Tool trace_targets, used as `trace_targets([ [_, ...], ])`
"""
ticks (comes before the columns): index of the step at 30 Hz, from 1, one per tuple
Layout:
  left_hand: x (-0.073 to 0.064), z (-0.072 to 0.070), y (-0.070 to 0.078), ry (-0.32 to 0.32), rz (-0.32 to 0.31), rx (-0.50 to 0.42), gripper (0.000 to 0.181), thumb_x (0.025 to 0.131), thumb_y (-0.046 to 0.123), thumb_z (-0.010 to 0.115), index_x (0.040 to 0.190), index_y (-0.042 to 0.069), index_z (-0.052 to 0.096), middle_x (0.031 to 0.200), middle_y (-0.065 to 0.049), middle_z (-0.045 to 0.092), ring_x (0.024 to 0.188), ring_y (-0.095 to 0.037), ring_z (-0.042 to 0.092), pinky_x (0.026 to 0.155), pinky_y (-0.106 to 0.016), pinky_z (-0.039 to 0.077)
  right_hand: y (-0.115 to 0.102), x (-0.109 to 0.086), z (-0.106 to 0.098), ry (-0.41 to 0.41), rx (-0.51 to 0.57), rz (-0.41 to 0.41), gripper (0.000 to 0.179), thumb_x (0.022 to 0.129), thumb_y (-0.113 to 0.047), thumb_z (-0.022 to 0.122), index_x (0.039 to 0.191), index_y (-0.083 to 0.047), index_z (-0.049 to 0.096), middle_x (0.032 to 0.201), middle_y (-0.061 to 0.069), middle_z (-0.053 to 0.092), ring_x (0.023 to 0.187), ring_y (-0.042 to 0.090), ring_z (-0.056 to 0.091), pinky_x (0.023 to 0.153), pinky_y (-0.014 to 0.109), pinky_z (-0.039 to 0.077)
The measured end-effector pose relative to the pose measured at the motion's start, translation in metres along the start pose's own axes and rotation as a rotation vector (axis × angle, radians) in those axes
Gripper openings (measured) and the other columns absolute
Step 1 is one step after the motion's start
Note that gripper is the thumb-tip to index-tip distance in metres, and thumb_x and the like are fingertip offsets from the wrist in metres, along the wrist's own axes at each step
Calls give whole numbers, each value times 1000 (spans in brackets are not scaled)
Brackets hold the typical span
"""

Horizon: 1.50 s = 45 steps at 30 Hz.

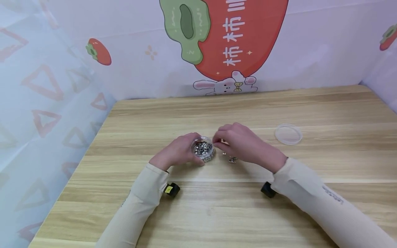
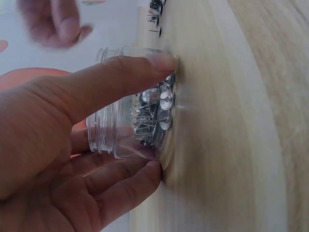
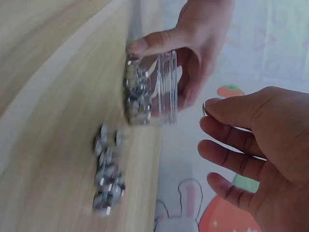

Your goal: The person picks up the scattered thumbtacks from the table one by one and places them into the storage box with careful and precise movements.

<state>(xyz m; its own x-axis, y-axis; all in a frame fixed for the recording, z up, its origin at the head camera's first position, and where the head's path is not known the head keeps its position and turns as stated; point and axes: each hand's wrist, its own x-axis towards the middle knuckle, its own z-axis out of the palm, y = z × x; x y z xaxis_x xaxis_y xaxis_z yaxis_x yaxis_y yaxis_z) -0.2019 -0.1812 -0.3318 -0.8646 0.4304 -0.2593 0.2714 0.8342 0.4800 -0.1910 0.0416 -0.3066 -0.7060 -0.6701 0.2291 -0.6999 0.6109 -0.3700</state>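
My left hand (image 1: 181, 150) grips a clear round plastic jar (image 2: 102, 130) that stands upright on the table, thumb on one side and fingers round the other. Silver thumbtacks (image 1: 203, 148) fill its lower part, heads and pins mixed. The mouth of the jar is uncovered. Just right of that mouth, my right hand (image 1: 240, 141) is raised, thumb and forefinger pinching a thumbtack (image 3: 204, 110), its other fingers loosely bent. Below the right hand, a small heap of loose thumbtacks (image 3: 107, 181) lies on the wood beside the jar.
A clear round lid (image 1: 288, 134) lies flat on the wooden table (image 1: 211, 213), to the right and farther back. Printed cloth (image 1: 136, 69) with persimmon and rabbit drawings stands behind the table's back edge and along its left side.
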Motion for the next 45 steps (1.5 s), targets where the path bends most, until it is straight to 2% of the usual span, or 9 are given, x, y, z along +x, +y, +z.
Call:
trace_targets([
  [5, 1, 0, 1, 1, 14, -8, 68, 67, 28, 88, 124, 11, 53, 115, -2, 63, 100, -19, 58, 91, -35, 48, -9, 17, 7, 2, 13, -2, 13, 86, -17, 74, 98, -15, 76, 90, -3, 72, 78, 12, 59, 82, 32, 49],
  [11, 2, 0, 4, -9, 11, -29, 66, 67, 27, 88, 122, 12, 54, 113, -1, 63, 98, -19, 57, 89, -34, 47, -8, 18, 11, 29, 1, 5, 14, 87, -19, 73, 100, -14, 76, 93, -2, 73, 82, 13, 62, 85, 34, 49],
  [13, 2, 0, 5, -10, 9, -26, 68, 67, 27, 88, 123, 11, 53, 114, -1, 63, 99, -19, 57, 90, -35, 48, -8, 17, 10, 27, -7, 10, 26, 87, -24, 73, 110, -14, 73, 106, 1, 72, 96, 17, 64, 92, 39, 48],
  [15, 3, 0, 5, -9, 18, -14, 70, 68, 27, 88, 126, 9, 53, 117, -2, 63, 102, -20, 58, 93, -36, 48, -7, 15, 10, 17, -22, 17, 47, 85, -32, 75, 127, -15, 64, 127, 6, 64, 115, 23, 60, 102, 46, 43],
  [18, 3, 0, 6, -7, 33, 9, 72, 67, 27, 88, 127, 8, 53, 119, -4, 63, 105, -21, 59, 96, -38, 48, -5, 14, 9, -7, -47, 20, 80, 80, -44, 77, 148, -20, 42, 154, 10, 39, 140, 28, 40, 112, 56, 31],
  [20, 3, 1, 6, -2, 42, 24, 71, 67, 27, 87, 127, 7, 54, 118, -5, 64, 105, -21, 60, 96, -39, 48, -4, 13, 9, -14, -57, 9, 91, 78, -49, 77, 153, -23, 32, 160, 11, 27, 145, 29, 32, 114, 58, 27],
  [27, 6, 2, 4, -1, 49, 33, 73, 67, 27, 87, 128, 6, 54, 119, -5, 64, 106, -21, 60, 98, -39, 48, -2, 9, 10, -39, -73, 2, 95, 77, -52, 76, 154, -23, 28, 160, 10, 27, 145, 31, 31, 116, 60, 24],
  [36, 6, 3, 2, 1, 14, 18, 73, 66, 27, 88, 127, 8, 52, 121, -6, 62, 106, -21, 59, 97, -38, 48, 7, -3, 4, -50, -75, 13, 92, 78, -53, 75, 153, -22, 31, 157, 10, 33, 144, 29, 33, 116, 58, 25],
  [45, 2, 3, 0, 16, 9, 27, 74, 65, 28, 89, 126, 7, 53, 123, -8, 63, 113, -24, 59, 102, -40, 46, 31, -36, -11, -72, -46, 143, 89, 77, -46, 78, 151, -20, 35, 153, 10, 41, 140, 30, 39, 115, 57, 26],
])
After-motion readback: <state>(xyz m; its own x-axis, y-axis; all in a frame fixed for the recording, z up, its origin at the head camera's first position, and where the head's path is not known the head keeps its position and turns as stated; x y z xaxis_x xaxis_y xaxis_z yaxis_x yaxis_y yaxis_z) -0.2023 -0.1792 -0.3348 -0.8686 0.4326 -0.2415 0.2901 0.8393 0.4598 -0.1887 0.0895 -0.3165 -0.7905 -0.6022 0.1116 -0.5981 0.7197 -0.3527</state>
